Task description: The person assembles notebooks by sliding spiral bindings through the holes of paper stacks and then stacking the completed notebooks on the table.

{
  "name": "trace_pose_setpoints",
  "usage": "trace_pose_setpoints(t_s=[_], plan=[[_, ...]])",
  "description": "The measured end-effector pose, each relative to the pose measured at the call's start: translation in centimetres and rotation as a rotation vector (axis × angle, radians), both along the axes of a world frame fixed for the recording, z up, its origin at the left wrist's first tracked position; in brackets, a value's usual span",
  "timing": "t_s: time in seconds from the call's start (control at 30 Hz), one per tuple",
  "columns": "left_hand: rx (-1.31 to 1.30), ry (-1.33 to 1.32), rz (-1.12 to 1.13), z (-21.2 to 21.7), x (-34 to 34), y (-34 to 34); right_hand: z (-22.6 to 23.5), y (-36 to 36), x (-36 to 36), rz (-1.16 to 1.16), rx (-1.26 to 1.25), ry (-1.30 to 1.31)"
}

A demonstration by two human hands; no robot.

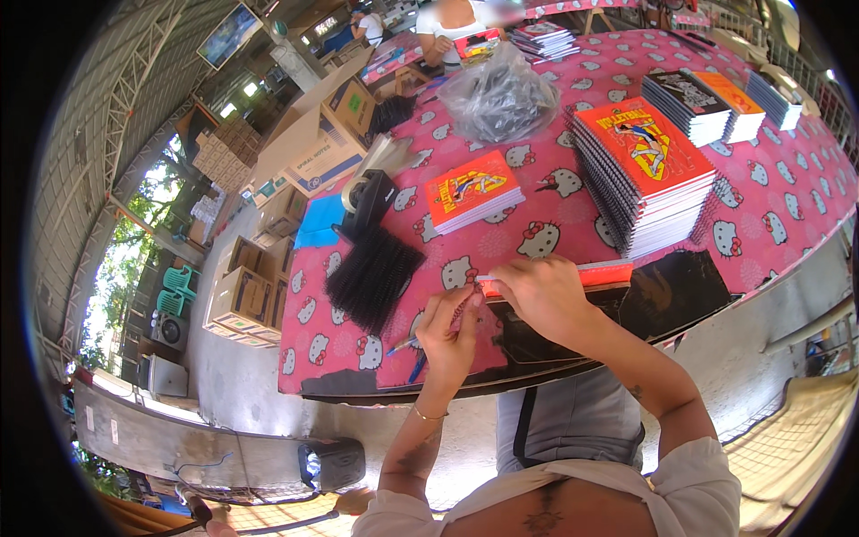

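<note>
A red-covered notebook lies near the table's front edge, its spine side toward me. My right hand is closed over the left part of it. At the notebook's left end, the fingers of my left hand are pinched together, touching the fingertips of my right; what is between them is too small to tell. Under the notebook is a dark, worn board. To the left of my left hand lie a bundle of black spiral binding coils and a blue pen.
Beyond my hands are a small stack of red notebooks and a tall spiral-bound stack. A black tape dispenser stands at left, a clear plastic bag farther back. Cardboard boxes sit beyond the left edge. Across the table, a person holds a notebook.
</note>
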State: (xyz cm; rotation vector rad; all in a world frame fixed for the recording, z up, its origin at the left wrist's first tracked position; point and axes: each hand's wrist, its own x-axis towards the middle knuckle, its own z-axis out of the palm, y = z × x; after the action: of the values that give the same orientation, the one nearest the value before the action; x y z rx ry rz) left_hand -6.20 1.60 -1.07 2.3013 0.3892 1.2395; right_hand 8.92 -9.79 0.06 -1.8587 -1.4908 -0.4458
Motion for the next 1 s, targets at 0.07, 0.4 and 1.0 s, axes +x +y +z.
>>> trace_pose_setpoints(t_s=[0.07,0.4,1.0], plan=[[-0.055,-0.039,-0.008,-0.1,0.0,0.1,0.1,0.0,-0.2,0.006,-0.005,0.007],[0.054,0.058,-0.089,1.0,0.0,1.3,0.6,0.0,-0.1,0.038,-0.002,0.037],[-0.064,0.233,-0.113,2.5,0.2,2.7,1.1,-0.3,-0.1,0.072,-0.087,0.014]])
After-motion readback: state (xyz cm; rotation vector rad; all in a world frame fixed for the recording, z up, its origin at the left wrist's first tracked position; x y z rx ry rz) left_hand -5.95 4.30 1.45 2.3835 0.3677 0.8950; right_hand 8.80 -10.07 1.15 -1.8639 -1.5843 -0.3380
